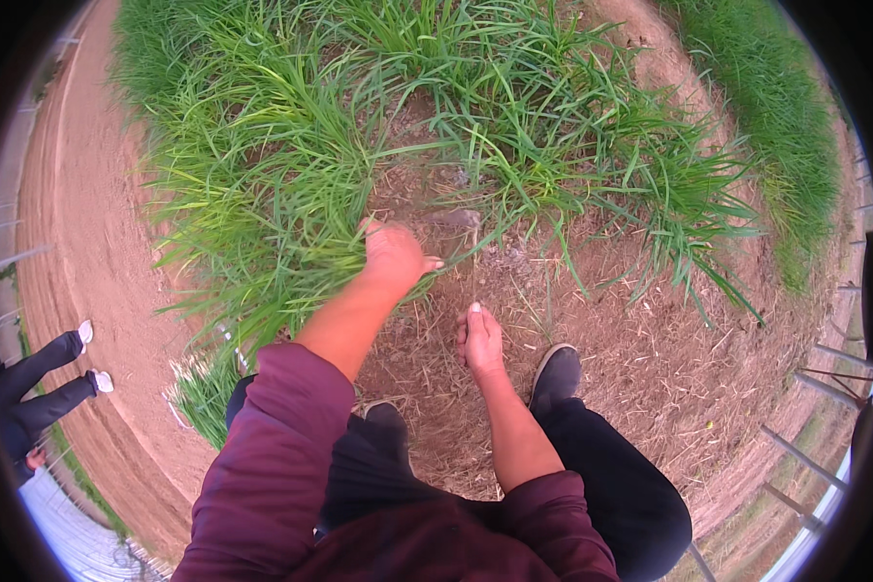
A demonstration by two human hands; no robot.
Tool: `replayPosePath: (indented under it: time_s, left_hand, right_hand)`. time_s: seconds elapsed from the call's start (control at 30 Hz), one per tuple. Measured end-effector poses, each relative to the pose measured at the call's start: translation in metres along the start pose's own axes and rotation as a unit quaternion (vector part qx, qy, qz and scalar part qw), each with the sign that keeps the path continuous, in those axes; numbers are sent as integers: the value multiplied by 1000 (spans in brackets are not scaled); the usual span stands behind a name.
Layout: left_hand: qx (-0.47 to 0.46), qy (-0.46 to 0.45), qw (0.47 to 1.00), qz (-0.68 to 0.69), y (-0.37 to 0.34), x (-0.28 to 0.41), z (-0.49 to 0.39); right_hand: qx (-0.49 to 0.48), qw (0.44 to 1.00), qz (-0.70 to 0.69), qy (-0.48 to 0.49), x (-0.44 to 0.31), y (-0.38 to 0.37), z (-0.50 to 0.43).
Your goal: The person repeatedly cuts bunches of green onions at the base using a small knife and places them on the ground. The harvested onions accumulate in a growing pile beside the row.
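My left hand (394, 251) is blurred at the right edge of a dense clump of long, narrow green leaves (276, 211), its thumb held out to the side. Its other fingers are partly hidden; it appears to push against the leaves. My right hand (482, 338) is closed above the soil, lower and to the right. From it a thin rod runs up to a blurred, flat blade (455, 218), seemingly one small long-handled cutting or hoeing tool. More leafy plants (524, 145) stand beyond the blade.
Cut green leaves with pale stems (207, 396) lie in a pile at my left. Dry straw litters the soil (640, 349) to the right. My shoe (556, 371) stands near my right hand. Another person's legs (51, 378) show at far left. Another green row (778, 131) grows at upper right.
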State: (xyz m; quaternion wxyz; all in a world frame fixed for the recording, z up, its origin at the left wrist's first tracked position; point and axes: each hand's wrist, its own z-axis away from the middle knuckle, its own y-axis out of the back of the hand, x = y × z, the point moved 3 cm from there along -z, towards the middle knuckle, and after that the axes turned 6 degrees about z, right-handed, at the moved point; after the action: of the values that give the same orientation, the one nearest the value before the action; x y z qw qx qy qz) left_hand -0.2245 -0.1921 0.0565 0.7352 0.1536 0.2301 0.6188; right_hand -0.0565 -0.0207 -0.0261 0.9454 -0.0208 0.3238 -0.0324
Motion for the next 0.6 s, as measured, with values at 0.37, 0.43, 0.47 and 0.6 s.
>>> replayPosePath:
  time_s: [0.37, 0.43, 0.47, 0.6]
  left_hand:
    - [48, 34, 985, 164, -16, -47, -41]
    - [-52, 16, 967, 250, -30, -60, -55]
    - [-11, 53, 957, 285, -41, -63, -63]
    - [-91, 77, 935, 335, -55, -59, -80]
  right_hand:
    - [-88, 947, 307, 17, -34, -22, -64]
    - [-112, 927, 356, -27, -57, -26, -69]
    - [-122, 916, 381, -16, -67, -28, -71]
    - [-127, 879, 457, 51, -84, -29, -75]
